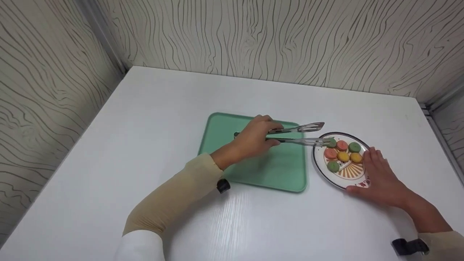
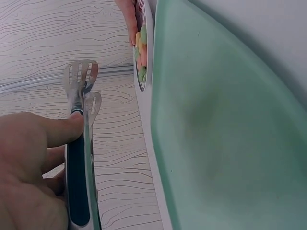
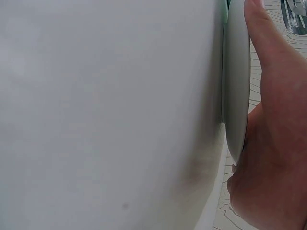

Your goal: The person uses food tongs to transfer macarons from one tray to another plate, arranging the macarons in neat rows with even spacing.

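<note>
In the head view my left hand (image 1: 250, 139) grips metal tongs (image 1: 311, 127) with dark handle inlays. The two slotted ends are spread, with nothing between them, and point right. One end overlaps a green macaron (image 1: 333, 143) in this view; contact cannot be told. A white plate (image 1: 322, 167) with a dark rim and printed pattern carries several small green, pink (image 1: 342, 145) and yellow (image 1: 343, 156) macarons. My right hand (image 1: 386, 183) rests against the plate's right and near rim, thumb and fingers spread and fairly straight. The right wrist view shows the thumb along the plate's edge (image 3: 238, 72).
A shallow green tray (image 1: 279, 177) lies left of the plate, beneath my left hand and the tongs. Both stand on a white table (image 1: 145, 108). Wood-grain patterned walls (image 1: 250, 40) rise behind the table and at its sides.
</note>
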### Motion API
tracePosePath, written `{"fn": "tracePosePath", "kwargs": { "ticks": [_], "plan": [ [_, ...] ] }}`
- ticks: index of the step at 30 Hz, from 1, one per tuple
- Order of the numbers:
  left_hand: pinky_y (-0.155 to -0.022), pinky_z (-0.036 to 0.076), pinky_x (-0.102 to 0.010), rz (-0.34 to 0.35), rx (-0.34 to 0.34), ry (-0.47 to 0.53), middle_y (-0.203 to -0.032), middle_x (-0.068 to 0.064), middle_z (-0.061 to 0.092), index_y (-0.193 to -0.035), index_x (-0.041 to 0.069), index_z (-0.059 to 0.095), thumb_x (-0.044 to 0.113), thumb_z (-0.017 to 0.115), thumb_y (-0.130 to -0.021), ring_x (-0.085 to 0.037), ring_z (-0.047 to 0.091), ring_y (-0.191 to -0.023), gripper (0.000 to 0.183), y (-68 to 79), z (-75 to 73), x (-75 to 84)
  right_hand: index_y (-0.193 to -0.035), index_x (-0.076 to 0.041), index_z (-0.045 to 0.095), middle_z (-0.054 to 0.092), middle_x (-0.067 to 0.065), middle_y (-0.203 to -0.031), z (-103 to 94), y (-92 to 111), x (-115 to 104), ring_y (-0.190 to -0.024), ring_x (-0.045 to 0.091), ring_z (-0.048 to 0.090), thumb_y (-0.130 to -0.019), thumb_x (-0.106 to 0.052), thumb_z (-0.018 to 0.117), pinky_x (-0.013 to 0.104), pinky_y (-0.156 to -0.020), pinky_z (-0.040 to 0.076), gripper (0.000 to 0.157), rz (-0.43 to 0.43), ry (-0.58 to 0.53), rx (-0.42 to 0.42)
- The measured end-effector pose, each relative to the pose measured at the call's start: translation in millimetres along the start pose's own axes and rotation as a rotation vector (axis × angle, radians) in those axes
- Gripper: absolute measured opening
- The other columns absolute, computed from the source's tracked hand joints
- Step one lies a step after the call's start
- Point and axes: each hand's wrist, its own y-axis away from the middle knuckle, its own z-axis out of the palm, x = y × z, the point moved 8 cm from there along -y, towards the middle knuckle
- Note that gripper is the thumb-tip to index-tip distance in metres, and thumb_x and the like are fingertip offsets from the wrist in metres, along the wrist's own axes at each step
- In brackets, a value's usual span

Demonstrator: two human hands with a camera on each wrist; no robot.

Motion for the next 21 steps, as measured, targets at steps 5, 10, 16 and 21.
{"fn": "tracePosePath", "kwargs": {
  "ticks": [5, 10, 16, 21],
  "plan": [
    [-0.093, 0.046, -0.031, 0.014, 0.000, 0.019, -0.119, -0.005, 0.067, -0.129, 0.010, 0.069, 0.018, 0.074, -0.096, -0.020, 0.055, -0.109, 0.035, 5.8, -6.6, -5.0, -0.154, 0.017, -0.005, -0.012, 0.040, -0.160, -0.1, 1, 0, -0.148, 0.051, -0.019, -0.084, -0.049, 0.078, 0.049, -0.117, -0.019, 0.127, -0.003, -0.003, 0.002],
    [-0.093, 0.046, -0.032, 0.029, -0.002, 0.038, -0.120, -0.006, 0.067, -0.129, 0.009, 0.069, 0.017, 0.073, -0.096, -0.021, 0.055, -0.110, 0.034, 11.6, -10.9, -10.8, -0.153, 0.018, -0.004, -0.011, 0.041, -0.159, -0.7, 1, 0, -0.148, 0.051, -0.018, -0.084, -0.049, 0.078, 0.047, -0.117, -0.020, 0.126, -0.008, 0.002, 0.003],
    [-0.094, 0.046, -0.034, 0.066, 0.002, 0.057, -0.120, -0.007, 0.067, -0.128, 0.008, 0.069, 0.016, 0.073, -0.096, -0.022, 0.055, -0.110, 0.033, 19.9, -16.8, -14.1, -0.153, 0.019, -0.001, -0.008, 0.042, -0.159, -0.6, 1, -1, -0.149, 0.052, -0.016, -0.083, -0.049, 0.079, 0.049, -0.118, -0.018, 0.126, -0.003, 0.006, 0.004],
    [-0.093, 0.046, -0.035, 0.067, -0.003, 0.066, -0.117, -0.007, 0.066, -0.127, 0.008, 0.070, 0.016, 0.073, -0.096, -0.022, 0.054, -0.109, 0.032, 27.0, -22.3, -18.2, -0.153, 0.018, -0.003, -0.010, 0.040, -0.160, -0.4, 1, -1, -0.149, 0.051, -0.017, -0.084, -0.050, 0.078, 0.048, -0.118, -0.019, 0.126, 0.008, 0.005, -0.006]
  ]
}}
